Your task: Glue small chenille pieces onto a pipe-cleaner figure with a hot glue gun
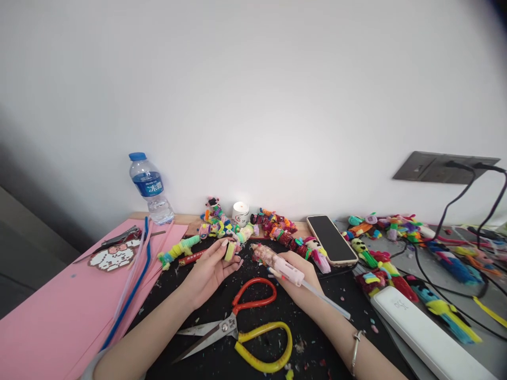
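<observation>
My left hand (pixel 212 272) pinches a small fuzzy yellow-and-pink piece (pixel 229 251), held up between thumb and fingers. Wrapped in my right hand (pixel 299 272) is a pale pink pen-shaped glue gun (pixel 287 270), its front end smeared and pointing left toward the fuzzy piece, but apart from it. A clear glue stick (pixel 327 300) sticks out of its back end. Below both hands, scissors (pixel 227 327) with one red and one yellow handle lie spread on the black mat (pixel 317 348).
Fuzzy pipe-cleaner figures (pixel 285 235) stand behind my hands, around a white cup (pixel 241 214). A phone (pixel 331 240) and a white power strip-like bar (pixel 420 327) lie right, with black cables (pixel 455 200). Left are pink sheets (pixel 43 316), pipe cleaners (pixel 130 295) and a water bottle (pixel 150 187).
</observation>
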